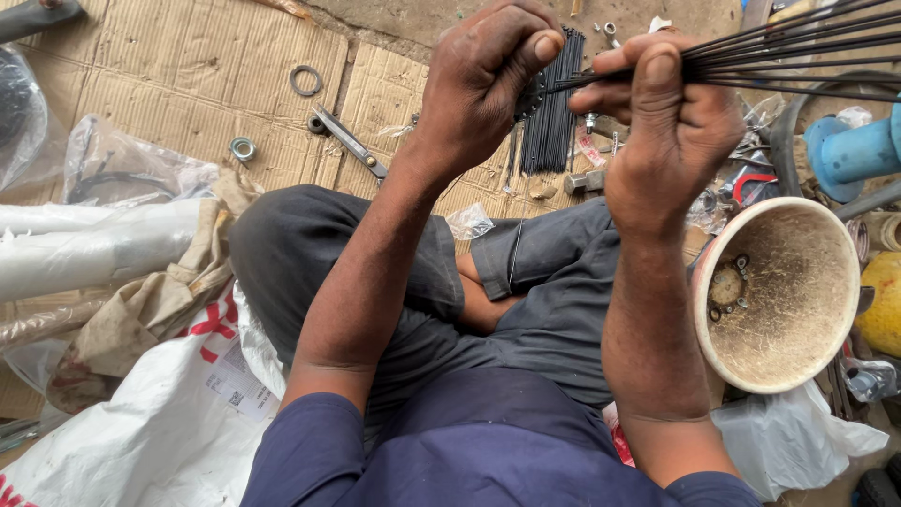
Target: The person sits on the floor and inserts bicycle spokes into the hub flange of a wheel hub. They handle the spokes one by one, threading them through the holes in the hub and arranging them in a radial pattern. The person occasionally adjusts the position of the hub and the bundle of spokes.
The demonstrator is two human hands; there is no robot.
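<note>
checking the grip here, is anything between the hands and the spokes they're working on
Nothing visible: the left hand pinches the small black hub, and the right hand grips the spokes directly.

**Lots of Stuff on the Floor**

A flat brown cardboard (169, 84) covers the ground. A metal ring (305, 81) and a wrench (349, 141) lie on it. A dirty white bowl (777, 293) sits tipped on its side. A white plastic bag (160, 422) lies near the gray pants (310, 253).
</note>
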